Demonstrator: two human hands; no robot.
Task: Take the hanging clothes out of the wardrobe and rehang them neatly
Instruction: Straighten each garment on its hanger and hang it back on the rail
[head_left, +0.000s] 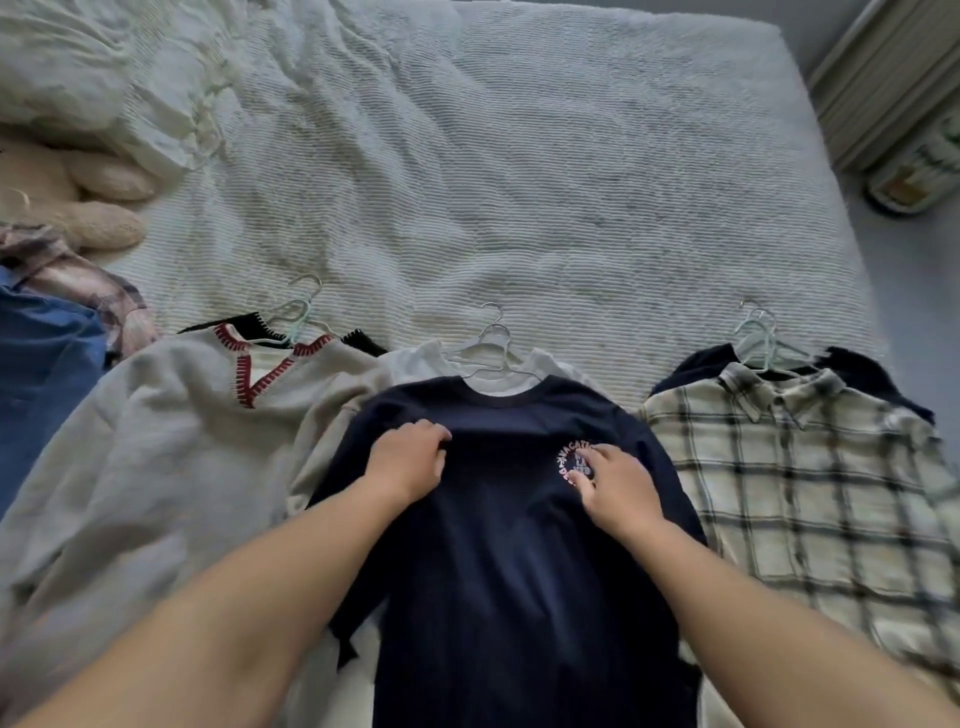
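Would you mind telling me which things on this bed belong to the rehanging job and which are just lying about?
Job: navy T-shirt under both hands (left hand, right hand); cream sweater; plaid shirt; wire hangers.

Lying about: plush toy; rumpled duvet; white bedcover.

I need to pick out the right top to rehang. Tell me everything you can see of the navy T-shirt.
The navy T-shirt lies flat, front up, on the bed, its crew neck on a pale hanger. A round red-and-white print marks its chest. It overlaps a white garment. The left hand pinches its chest fabric; the right hand rests on the print.
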